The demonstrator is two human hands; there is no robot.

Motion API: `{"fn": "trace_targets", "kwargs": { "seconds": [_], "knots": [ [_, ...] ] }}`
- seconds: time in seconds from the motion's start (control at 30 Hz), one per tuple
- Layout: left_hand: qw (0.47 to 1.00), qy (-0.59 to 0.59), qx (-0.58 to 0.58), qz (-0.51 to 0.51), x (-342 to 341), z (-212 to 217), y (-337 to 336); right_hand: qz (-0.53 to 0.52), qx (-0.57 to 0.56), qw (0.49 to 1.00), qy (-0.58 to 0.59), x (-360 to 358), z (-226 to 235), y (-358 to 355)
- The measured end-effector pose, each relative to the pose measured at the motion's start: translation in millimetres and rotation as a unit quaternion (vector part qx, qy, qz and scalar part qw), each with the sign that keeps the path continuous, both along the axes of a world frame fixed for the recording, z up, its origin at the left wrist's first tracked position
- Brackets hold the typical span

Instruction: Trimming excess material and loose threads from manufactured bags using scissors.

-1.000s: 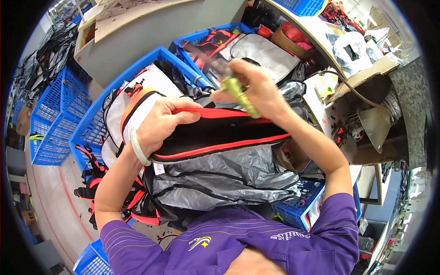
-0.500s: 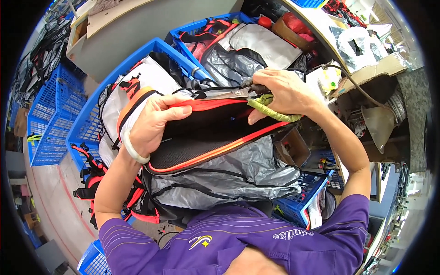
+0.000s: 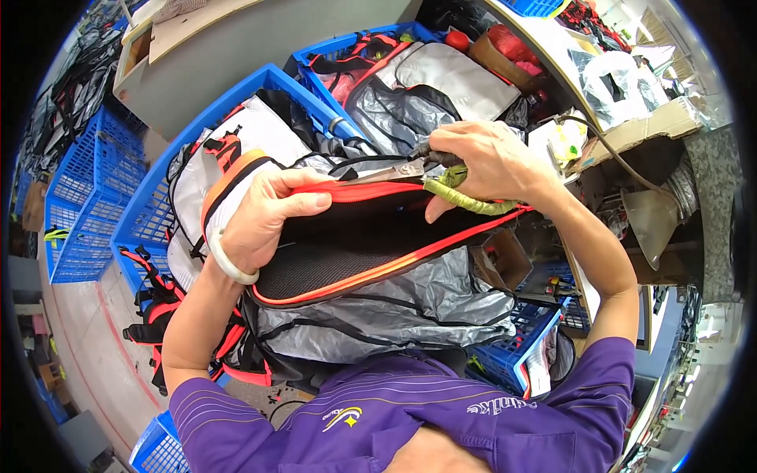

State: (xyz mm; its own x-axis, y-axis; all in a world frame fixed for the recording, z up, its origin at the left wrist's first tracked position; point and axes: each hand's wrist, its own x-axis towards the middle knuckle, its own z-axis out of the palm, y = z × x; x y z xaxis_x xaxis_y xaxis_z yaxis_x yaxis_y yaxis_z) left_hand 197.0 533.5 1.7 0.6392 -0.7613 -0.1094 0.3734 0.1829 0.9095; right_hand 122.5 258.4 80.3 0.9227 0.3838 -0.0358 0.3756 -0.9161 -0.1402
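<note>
Head cam: left hand (image 3: 264,209) pinching bag (image 3: 347,272), right hand (image 3: 497,162) gripping scissors (image 3: 404,169) at its 12 o'clock; probably trimming, next snip wants tautness.

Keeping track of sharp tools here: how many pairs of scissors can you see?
1 in view: the green-wrapped scissors, held in the right hand along the bag's upper red edge. More could be hidden.

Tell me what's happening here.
The person's left hand pinches the red zippered edge of an open, black-lined fabric bag. The right hand holds metal scissors with a green-wrapped handle, blades pointing left along that edge; whether they touch it is unclear. Beyond, blue plastic crates hold silver-grey bags.
</note>
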Motion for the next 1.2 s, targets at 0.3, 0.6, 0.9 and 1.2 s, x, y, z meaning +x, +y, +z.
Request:
{"fn": "trace_targets", "kwargs": {
  "seconds": [0.3, 0.6, 0.9, 1.2],
  "knots": [
    [1.000, -0.009, 0.016, 0.004, 2, 0, -4, 0.009, 0.045, 0.998, -0.032, -1, -19, -8],
    [1.000, -0.021, 0.007, -0.006, 0, -4, 2, 0.027, 0.067, 0.997, -0.018, 3, -16, 7],
    [0.979, -0.151, 0.121, -0.062, 10, 33, -8, -0.102, 0.065, 0.987, -0.108, -6, -4, -28],
    [0.757, -0.578, 0.300, 0.048, 130, -8, -56, -0.438, 0.210, 0.826, -0.285, -168, -63, -149]
  ]
}}
